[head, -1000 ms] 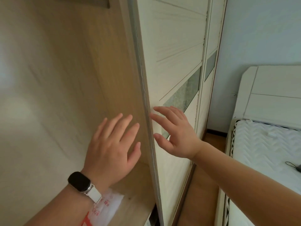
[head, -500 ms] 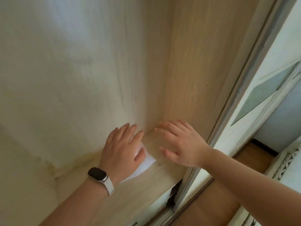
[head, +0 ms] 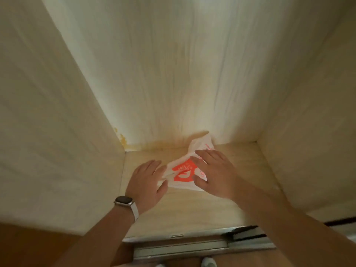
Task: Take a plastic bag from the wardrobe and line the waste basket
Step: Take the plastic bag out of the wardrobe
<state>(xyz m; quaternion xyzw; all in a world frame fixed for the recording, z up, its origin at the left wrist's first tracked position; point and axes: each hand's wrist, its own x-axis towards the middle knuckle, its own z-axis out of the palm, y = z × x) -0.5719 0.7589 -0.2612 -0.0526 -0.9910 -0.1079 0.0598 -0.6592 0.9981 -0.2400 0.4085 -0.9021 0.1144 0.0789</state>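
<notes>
A crumpled white plastic bag point(head: 183, 171) with an orange print lies on the wardrobe's wooden floor point(head: 192, 211), close to the back panel. My left hand point(head: 147, 180) rests at the bag's left end, whose twisted edge lies between thumb and fingers; the fingers are not closed. My right hand point(head: 213, 170) is spread flat over the bag's right half, fingers apart, covering part of it. No waste basket is in view.
The wardrobe compartment is boxed in by a left side panel point(head: 57, 132), a back panel point(head: 173, 74) and a right panel point(head: 308, 112). A metal sliding-door track point(head: 183, 245) runs along the front edge. A watch point(head: 124, 201) sits on my left wrist.
The view has swung from the door edge down into the compartment. Both hands have dropped to the floor of the wardrobe and now lie on the bag, whose orange print shows.
</notes>
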